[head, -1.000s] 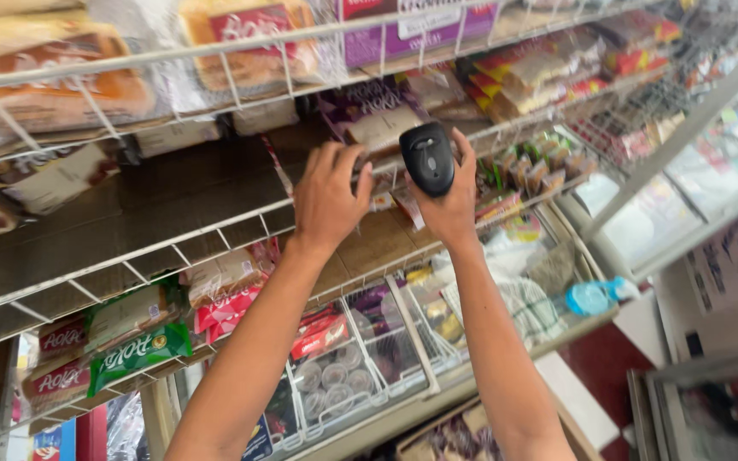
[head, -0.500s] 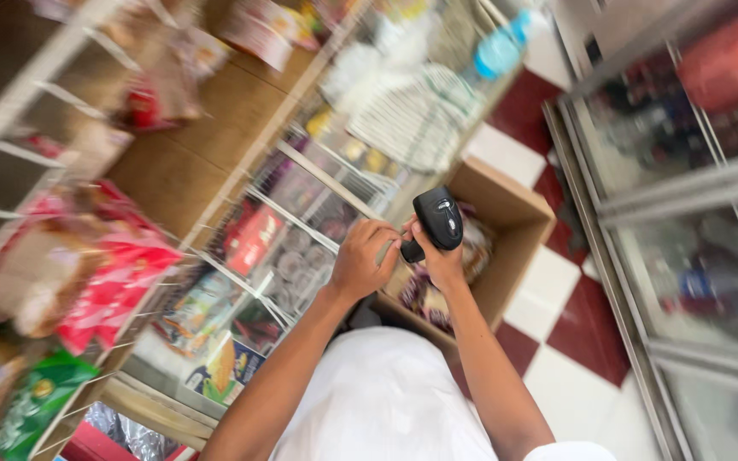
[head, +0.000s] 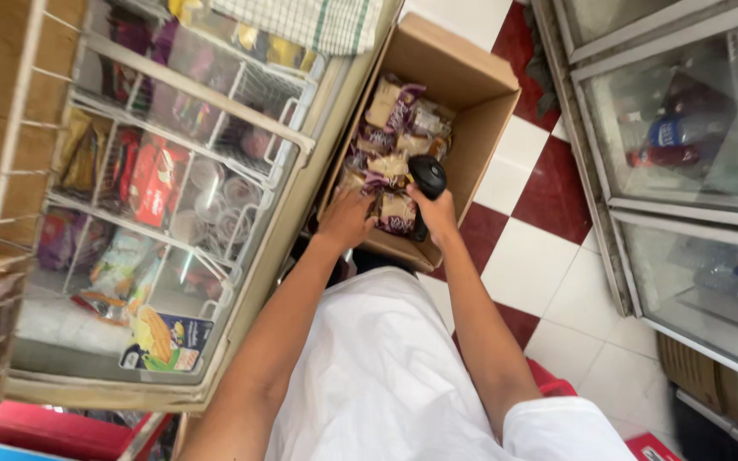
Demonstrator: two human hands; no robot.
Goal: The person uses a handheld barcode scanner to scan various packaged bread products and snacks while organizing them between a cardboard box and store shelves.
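Note:
A brown cardboard box (head: 463, 81) stands open on the floor, holding several purple-and-clear packets of baked goods (head: 390, 137). My left hand (head: 345, 218) reaches down into the box's near end and rests on the packets. My right hand (head: 437, 213) is shut on a black handheld scanner (head: 427, 177), which hovers just above the packets near the box's right wall. Both forearms stretch down from my white shirt.
A glass-topped chest freezer (head: 172, 196) with white wire baskets of frozen goods fills the left. A checked cloth (head: 301, 21) lies on its far end. Glass-door coolers (head: 694, 145) with bottles line the right. The floor is red and white tile (head: 540, 256).
My view swung down from the wire shelves of packets to the floor. Both hands dropped from the shelf to the cardboard box, the scanner still in my right hand.

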